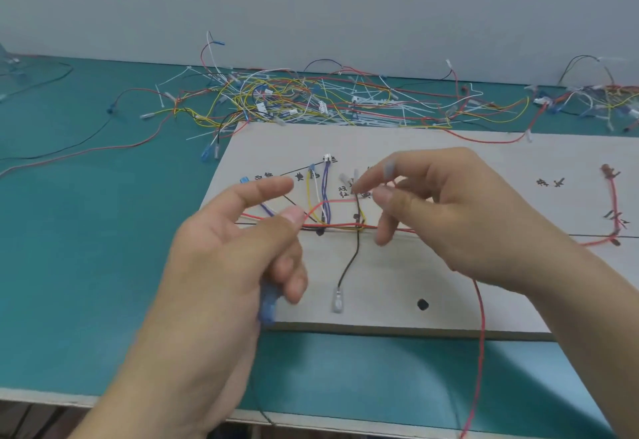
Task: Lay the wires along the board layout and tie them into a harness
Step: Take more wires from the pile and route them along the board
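A pale layout board (449, 158) with black lines and handwritten marks lies on the green table. Yellow, white and purple wires (325, 193) run down to a bundle along the horizontal line (345, 227). A black wire ends in a clear terminal (337, 302). My left hand (228, 255) curls its lower fingers round a blue terminal (268, 307) on a black wire, with index finger and thumb spread above the bundle. My right hand (449, 217) pinches a red wire (332, 201) near a blurred grey-blue terminal (389, 169). The red wire also hangs off the table (480, 335).
A big tangle of loose wires and white cable ties (311, 99) lies behind the board, with a smaller heap (587, 99) at the far right. A red wire (613, 203) lies along the board's right side. A black peg (422, 304) sticks up near the board's front edge.
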{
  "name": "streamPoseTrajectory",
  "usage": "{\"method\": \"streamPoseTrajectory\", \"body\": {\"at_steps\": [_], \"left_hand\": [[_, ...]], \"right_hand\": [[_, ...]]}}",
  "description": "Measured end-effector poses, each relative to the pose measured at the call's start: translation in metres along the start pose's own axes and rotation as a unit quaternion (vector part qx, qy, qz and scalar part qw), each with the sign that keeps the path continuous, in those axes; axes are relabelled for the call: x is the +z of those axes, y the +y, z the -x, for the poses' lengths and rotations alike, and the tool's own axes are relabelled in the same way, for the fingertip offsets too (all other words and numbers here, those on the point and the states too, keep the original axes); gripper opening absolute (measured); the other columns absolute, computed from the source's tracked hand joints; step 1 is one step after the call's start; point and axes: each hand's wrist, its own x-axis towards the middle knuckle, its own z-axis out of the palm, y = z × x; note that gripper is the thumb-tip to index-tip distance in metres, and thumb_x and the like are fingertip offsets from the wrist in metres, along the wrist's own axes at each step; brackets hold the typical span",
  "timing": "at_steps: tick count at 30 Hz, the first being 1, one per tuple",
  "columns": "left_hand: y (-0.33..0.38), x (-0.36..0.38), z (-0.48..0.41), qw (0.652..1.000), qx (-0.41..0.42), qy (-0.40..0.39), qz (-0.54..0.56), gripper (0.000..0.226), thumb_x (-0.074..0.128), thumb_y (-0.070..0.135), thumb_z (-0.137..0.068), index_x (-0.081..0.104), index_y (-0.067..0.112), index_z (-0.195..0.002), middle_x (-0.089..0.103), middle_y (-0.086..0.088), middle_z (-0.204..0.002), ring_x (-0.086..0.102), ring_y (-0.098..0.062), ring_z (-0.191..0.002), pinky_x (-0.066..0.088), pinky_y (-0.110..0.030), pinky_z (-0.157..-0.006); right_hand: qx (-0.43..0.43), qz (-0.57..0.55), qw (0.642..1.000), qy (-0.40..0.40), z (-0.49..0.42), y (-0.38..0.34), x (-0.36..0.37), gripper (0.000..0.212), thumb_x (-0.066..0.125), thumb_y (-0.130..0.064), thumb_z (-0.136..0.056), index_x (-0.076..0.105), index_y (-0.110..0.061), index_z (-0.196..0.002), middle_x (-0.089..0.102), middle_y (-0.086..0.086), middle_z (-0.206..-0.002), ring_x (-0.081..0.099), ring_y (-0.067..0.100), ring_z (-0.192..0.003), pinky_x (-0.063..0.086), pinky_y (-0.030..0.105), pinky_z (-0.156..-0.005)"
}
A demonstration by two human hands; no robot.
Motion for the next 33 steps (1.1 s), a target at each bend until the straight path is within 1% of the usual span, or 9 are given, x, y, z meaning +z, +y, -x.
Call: {"method": "streamPoseTrajectory", "body": {"at_steps": [4, 7, 11, 14, 17, 23, 26, 29, 33], "left_hand": [[0.018, -0.041, -0.007, 0.988, 0.013, -0.143, -0.051, 0.046, 0.085, 0.028, -0.073, 0.074, 0.007, -0.112, 0.049, -0.001, -0.063, 0.041, -0.012, -0.037, 0.04, -0.022, -0.046], [0.027, -0.068, -0.01, 0.977, 0.069, -0.122, -0.16, 0.053, 0.085, 0.043, -0.076, 0.075, 0.007, -0.113, 0.066, -0.005, -0.076, 0.056, -0.016, -0.044, 0.049, -0.023, -0.051], [0.025, -0.071, -0.014, 0.974, 0.091, -0.093, -0.187, 0.055, 0.085, 0.056, -0.074, 0.079, 0.015, -0.11, 0.078, -0.013, -0.086, 0.077, -0.03, -0.074, 0.061, -0.03, -0.064], [0.019, -0.066, -0.025, 0.961, 0.102, -0.026, -0.255, 0.058, 0.082, 0.069, -0.066, 0.082, 0.022, -0.1, 0.078, -0.003, -0.084, 0.073, -0.016, -0.077, 0.062, -0.026, -0.067], [0.019, -0.066, -0.035, 0.946, 0.096, 0.017, -0.308, 0.035, 0.082, 0.052, -0.065, 0.082, 0.029, -0.092, 0.074, -0.002, -0.071, 0.062, -0.015, -0.063, 0.052, -0.018, -0.057], [0.016, -0.069, -0.049, 0.907, 0.038, 0.033, -0.419, 0.024, 0.081, 0.006, -0.085, 0.078, 0.03, -0.083, 0.075, -0.006, -0.066, 0.072, -0.023, -0.058, 0.064, -0.037, -0.065], [0.016, -0.067, -0.051, 0.877, 0.04, 0.025, -0.477, 0.029, 0.074, 0.005, -0.091, 0.078, 0.032, -0.081, 0.076, 0.001, -0.066, 0.073, -0.015, -0.059, 0.063, -0.033, -0.067], [0.018, -0.062, -0.05, 0.835, 0.07, -0.009, -0.546, 0.029, 0.076, 0.014, -0.089, 0.075, 0.043, -0.084, 0.074, 0.011, -0.067, 0.069, -0.006, -0.062, 0.06, -0.034, -0.075], [0.016, -0.061, -0.045, 0.801, 0.098, -0.059, -0.588, 0.022, 0.083, 0.019, -0.082, 0.077, 0.039, -0.074, 0.069, 0.017, -0.083, 0.063, -0.007, -0.079, 0.046, -0.025, -0.068]], "right_hand": [[-0.007, -0.088, 0.994, -0.063, 0.01, 0.004, -0.021, 0.017, 0.061, -0.019, -0.097, 0.075, -0.015, -0.088, 0.073, 0.01, -0.073, 0.038, 0.004, -0.032, 0.027, 0.011, -0.032], [-0.001, -0.164, 0.978, -0.126, 0.018, 0.011, -0.051, 0.014, 0.067, -0.02, -0.087, 0.078, -0.012, -0.09, 0.073, 0.018, -0.081, 0.036, 0.012, -0.028, 0.033, 0.011, -0.042], [0.008, -0.217, 0.946, -0.241, 0.022, 0.012, -0.06, 0.031, 0.083, -0.027, -0.078, 0.079, -0.001, -0.094, 0.073, 0.023, -0.079, 0.064, 0.027, -0.047, 0.053, 0.029, -0.051], [0.034, -0.196, 0.96, -0.196, 0.012, 0.013, -0.045, 0.016, 0.08, -0.014, -0.078, 0.078, -0.005, -0.091, 0.073, 0.021, -0.076, 0.071, 0.03, -0.057, 0.057, 0.033, -0.056], [0.075, -0.18, 0.971, -0.135, 0.005, 0.013, -0.029, 0.013, 0.074, 0.0, -0.084, 0.074, -0.011, -0.092, 0.074, 0.023, -0.079, 0.071, 0.031, -0.059, 0.058, 0.036, -0.055], [0.1, -0.098, 0.983, -0.117, -0.004, 0.014, -0.018, 0.01, 0.074, 0.002, -0.085, 0.074, -0.005, -0.077, 0.074, 0.02, -0.073, 0.072, 0.031, -0.061, 0.057, 0.03, -0.05], [0.095, -0.1, 0.985, -0.106, -0.009, 0.015, -0.024, 0.003, 0.078, -0.006, -0.081, 0.077, -0.003, -0.08, 0.074, 0.022, -0.074, 0.073, 0.03, -0.062, 0.057, 0.029, -0.049], [0.101, -0.108, 0.98, -0.134, -0.018, 0.016, -0.037, 0.022, 0.077, -0.023, -0.073, 0.078, -0.004, -0.084, 0.075, 0.022, -0.079, 0.075, 0.031, -0.066, 0.059, 0.029, -0.052], [0.098, -0.082, 0.98, -0.155, -0.025, 0.017, -0.051, 0.03, 0.079, -0.032, -0.068, 0.08, -0.008, -0.085, 0.075, 0.022, -0.077, 0.073, 0.03, -0.061, 0.057, 0.029, -0.05]]}}
